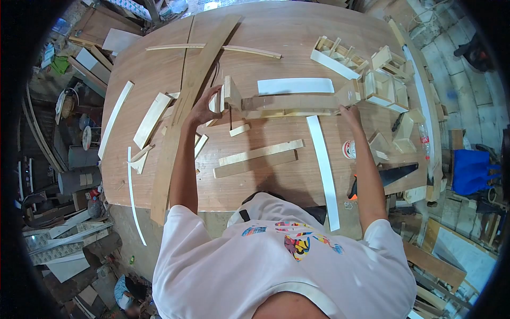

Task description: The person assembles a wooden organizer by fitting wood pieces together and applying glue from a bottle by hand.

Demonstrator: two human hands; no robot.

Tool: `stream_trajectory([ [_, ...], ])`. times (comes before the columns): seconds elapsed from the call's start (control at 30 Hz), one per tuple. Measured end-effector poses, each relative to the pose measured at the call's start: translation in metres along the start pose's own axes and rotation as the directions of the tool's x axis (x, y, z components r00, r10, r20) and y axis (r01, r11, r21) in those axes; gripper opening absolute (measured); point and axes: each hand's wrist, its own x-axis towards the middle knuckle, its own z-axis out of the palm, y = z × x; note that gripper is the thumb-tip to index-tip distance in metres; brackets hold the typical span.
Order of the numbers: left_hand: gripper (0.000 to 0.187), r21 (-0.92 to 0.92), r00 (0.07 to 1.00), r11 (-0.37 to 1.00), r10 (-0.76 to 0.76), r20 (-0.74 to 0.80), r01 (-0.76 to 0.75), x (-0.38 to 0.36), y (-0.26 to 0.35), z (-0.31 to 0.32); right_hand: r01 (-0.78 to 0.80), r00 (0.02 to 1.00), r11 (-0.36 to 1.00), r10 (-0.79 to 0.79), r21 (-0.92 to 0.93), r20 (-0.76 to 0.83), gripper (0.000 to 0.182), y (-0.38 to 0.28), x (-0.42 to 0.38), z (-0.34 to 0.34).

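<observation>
In front of me on the table is a long, narrow wooden piece (289, 104) with an upright block (231, 93) at its left end. At its right end stands a pale, partly see-through looking part (347, 93) whose kind I cannot make out. My left hand (204, 108) is closed around the left end, thumb and fingers on either side of the pale wood there. With bent fingers, my right hand (349, 114) grips the lower corner at the right end. A white strip (295, 85) lies just behind the wooden piece.
A long brown plank (183, 122) lies under my left forearm. Nearer me are two wooden bars (260, 152) and a white strip (323, 170). At right lie a handsaw (398, 174), a small tub (349, 149), a bottle (424, 141) and small wooden boxes (385, 87).
</observation>
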Motion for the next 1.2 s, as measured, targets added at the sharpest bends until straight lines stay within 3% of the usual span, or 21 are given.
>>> stream_trajectory([
  [0.5, 0.091, 0.153, 0.999, 0.988, 0.032, -0.002, -0.032, -0.002, 0.004, 0.002, 0.047, 0.999, 0.999, -0.047, -0.004, 0.019, 0.035, -0.011, -0.009, -0.007],
  [0.93, 0.095, 0.092, 0.999, 0.995, 0.048, -0.024, -0.045, -0.003, 0.005, 0.004, 0.032, 0.999, 0.999, -0.031, -0.026, 0.028, 0.036, -0.015, -0.011, -0.009],
  [1.03, 0.098, 0.037, 0.999, 0.999, 0.017, -0.034, -0.016, -0.004, 0.009, 0.005, 0.095, 0.995, 0.993, -0.096, 0.076, 0.017, 0.039, -0.006, -0.008, -0.004],
  [1.2, 0.114, 0.152, 0.996, 0.988, 0.018, -0.087, -0.004, -0.004, 0.010, 0.002, 0.035, 0.998, 0.999, -0.037, 0.024, 0.045, 0.039, -0.001, -0.003, -0.004],
])
